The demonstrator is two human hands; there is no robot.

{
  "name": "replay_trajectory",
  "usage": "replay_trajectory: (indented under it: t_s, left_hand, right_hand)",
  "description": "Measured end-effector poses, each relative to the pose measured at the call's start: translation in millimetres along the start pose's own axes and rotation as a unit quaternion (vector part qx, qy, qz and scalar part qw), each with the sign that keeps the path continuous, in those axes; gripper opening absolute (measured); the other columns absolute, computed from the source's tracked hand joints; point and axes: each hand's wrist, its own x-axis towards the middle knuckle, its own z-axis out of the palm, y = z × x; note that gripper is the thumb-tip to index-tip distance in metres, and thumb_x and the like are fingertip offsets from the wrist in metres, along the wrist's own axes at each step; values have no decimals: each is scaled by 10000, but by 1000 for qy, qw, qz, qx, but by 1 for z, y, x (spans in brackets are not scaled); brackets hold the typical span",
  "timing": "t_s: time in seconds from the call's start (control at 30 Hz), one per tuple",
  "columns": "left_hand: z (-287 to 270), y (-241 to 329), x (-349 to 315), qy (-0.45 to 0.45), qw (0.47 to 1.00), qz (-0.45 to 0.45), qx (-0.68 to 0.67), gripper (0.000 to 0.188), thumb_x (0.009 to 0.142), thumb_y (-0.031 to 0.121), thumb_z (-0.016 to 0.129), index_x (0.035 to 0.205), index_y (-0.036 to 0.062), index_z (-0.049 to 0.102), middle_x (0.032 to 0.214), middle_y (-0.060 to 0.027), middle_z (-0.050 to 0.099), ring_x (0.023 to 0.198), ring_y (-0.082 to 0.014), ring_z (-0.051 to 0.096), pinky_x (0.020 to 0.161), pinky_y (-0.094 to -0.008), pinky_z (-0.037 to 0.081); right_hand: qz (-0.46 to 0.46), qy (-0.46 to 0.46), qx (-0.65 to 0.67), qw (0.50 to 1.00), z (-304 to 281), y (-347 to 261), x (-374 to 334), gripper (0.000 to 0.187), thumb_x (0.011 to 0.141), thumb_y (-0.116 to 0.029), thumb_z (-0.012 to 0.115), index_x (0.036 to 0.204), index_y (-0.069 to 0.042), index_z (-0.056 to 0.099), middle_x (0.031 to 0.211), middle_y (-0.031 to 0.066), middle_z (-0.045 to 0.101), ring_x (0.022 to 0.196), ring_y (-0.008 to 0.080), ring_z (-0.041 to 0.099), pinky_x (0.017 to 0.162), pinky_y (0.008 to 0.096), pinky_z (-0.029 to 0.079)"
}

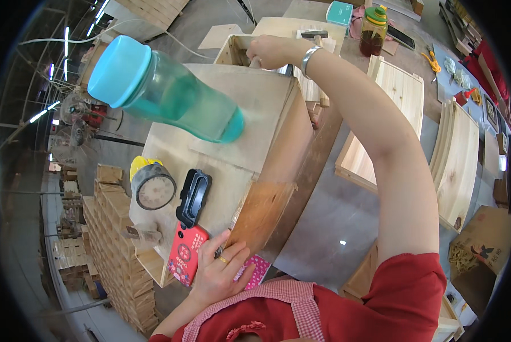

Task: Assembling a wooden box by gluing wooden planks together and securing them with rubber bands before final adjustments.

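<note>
My right hand [275, 51], a silver bangle at its wrist, reaches to the far end of the bench and into a small open wooden box [226, 55]. Its fingers are closed; a short rounded end shows below them, but what it belongs to is hidden. Near me, my left hand [221, 276] lies with fingers stretched out against the end of a brown wooden board [262, 219]. Beside that hand are a phone in a red case [186, 255] and a black plastic tray [195, 198]. A pink patterned item [259, 272] shows partly beneath its fingers.
A large turquoise bottle [175, 94] stands on the bench, with a roll of tape [154, 187] nearer me. Wooden panels [400, 94] and stacked boards [456, 162] lie to the right. A hammer [314, 34] and a green-lidded jar [374, 31] are at the back.
</note>
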Motion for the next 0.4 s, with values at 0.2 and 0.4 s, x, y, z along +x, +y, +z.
replay_trajectory:
  t_s: [0.2, 0.4]
  left_hand:
    - [-3, 0, 0, 6, 1000, 7, -2, 358, 678, 170, 846, 992, 55, 718, 1108, -74, 686, 1265, -386, 479, 1025, -462, 394]
    - [-3, -1, -2, 6, 1000, 8, -25, 357, 705, 198, 829, 1013, 56, 717, 1135, -81, 682, 1284, -373, 474, 1023, -488, 380]
  right_hand:
    - [19, 236, 62, 970, 7, -6, -34, 438, 794, -100, 655, 1230, -67, 630, 1248, 190, 604, 1090, 377, 620, 950, 426, 499]
    - [403, 243, 86, 878, 37, 5, -109, 828, 854, -383, 675, 1557, -199, 279, 1411, 148, 515, 1164, 380, 604, 1029, 451, 464]
